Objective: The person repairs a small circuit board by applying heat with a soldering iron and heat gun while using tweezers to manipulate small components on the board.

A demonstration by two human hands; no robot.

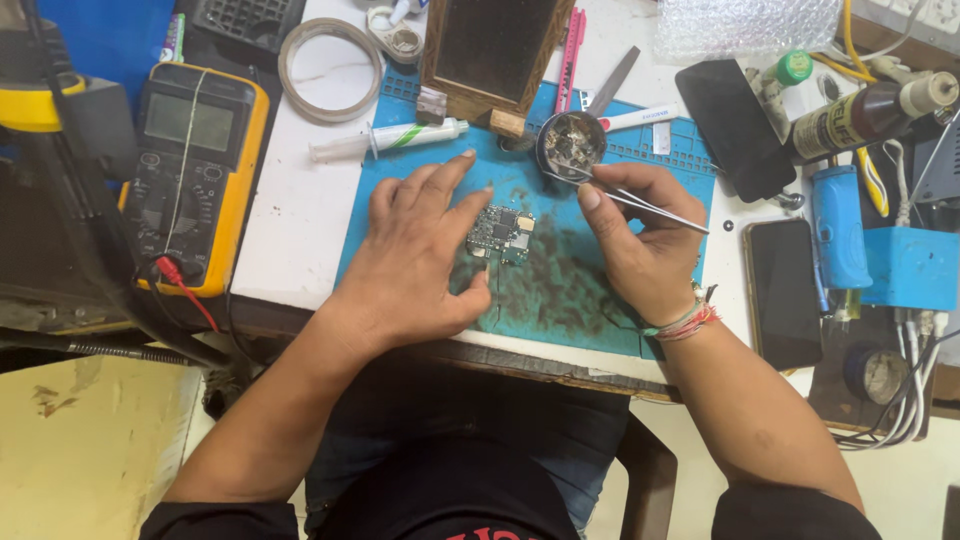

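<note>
Two hands work over a small circuit board on a blue mat.

The circuit board (pixel 500 233) lies flat between the hands, touching the left hand (pixel 420 255), whose spread fingers pin its left edge. The right hand (pixel 640 235) pinches thin tweezers (pixel 640 203) shut; their tips point left toward a small round dish (pixel 571 145), maybe touching its rim.

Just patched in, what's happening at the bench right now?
A person sits at a workbench with both hands over a blue work mat. The left hand lies flat on the mat, its fingers steadying a small circuit board. The right hand pinches metal tweezers, whose tips reach toward a small round tin of parts just beyond the board. A yellow multimeter sits to the left, and two dark phones lie to the right.
</note>
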